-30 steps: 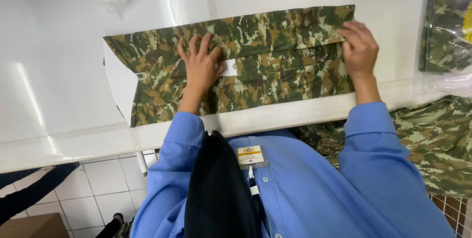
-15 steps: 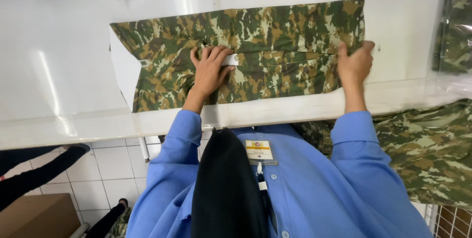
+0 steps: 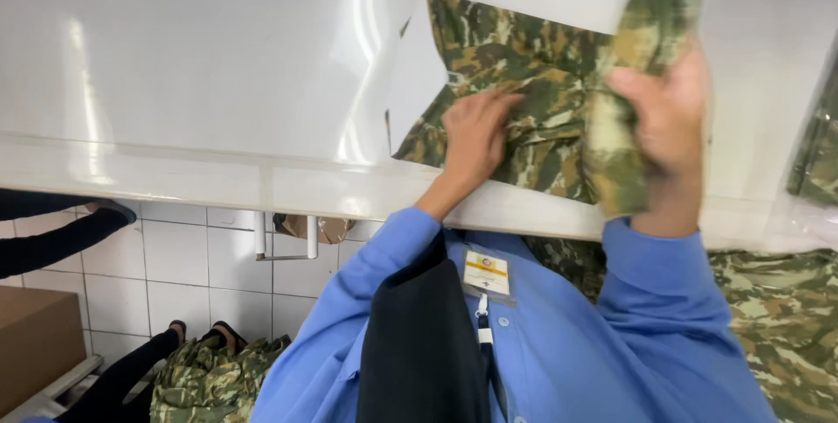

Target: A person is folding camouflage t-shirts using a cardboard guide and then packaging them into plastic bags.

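Partly, the camouflage garment (image 3: 515,117) is hidden: its right end is lifted and blurred, cut off at the top edge. Since half a second ago that end, then flat on the white table (image 3: 192,91), has been raised and folded toward the left. The right hand (image 3: 668,126) is closed around the lifted fabric. The left hand (image 3: 476,130) presses the near middle of the garment, fingers (image 3: 502,102) bent and slightly spread.

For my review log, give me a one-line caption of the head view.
Left hand presses a camouflage garment flat on a white table while the right hand lifts its folded end.
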